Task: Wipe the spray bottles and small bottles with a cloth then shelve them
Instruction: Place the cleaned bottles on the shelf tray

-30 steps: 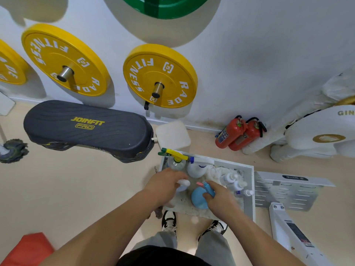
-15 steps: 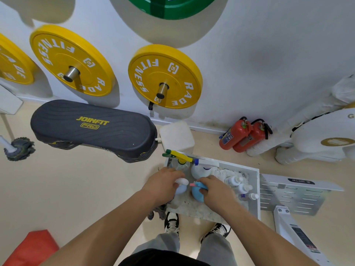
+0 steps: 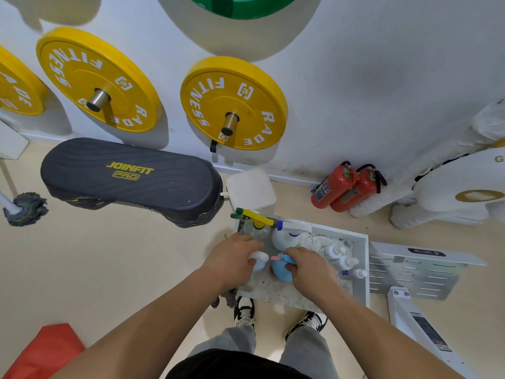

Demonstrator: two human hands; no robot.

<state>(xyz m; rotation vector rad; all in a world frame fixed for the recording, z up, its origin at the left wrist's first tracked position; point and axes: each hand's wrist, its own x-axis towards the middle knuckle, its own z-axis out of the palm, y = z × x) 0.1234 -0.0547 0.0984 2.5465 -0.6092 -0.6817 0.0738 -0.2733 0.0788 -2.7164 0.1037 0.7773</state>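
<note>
Gripping from above, the left hand (image 3: 232, 262) curls round a white-capped pale bottle (image 3: 259, 257) and the right hand (image 3: 310, 268) round a blue spray bottle with pink trigger (image 3: 281, 271), forearms converging. Both bottles stand just apart on a speckled white tray (image 3: 363, 269), its raised right rim lined with small white bottles (image 3: 337, 252).

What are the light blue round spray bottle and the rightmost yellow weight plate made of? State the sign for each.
Light blue round spray bottle: probably plastic, smooth and faintly glossy, one even moulded colour. Rightmost yellow weight plate: likely rubber or urethane, matte, white lettering, on a shiny metal peg.
</note>
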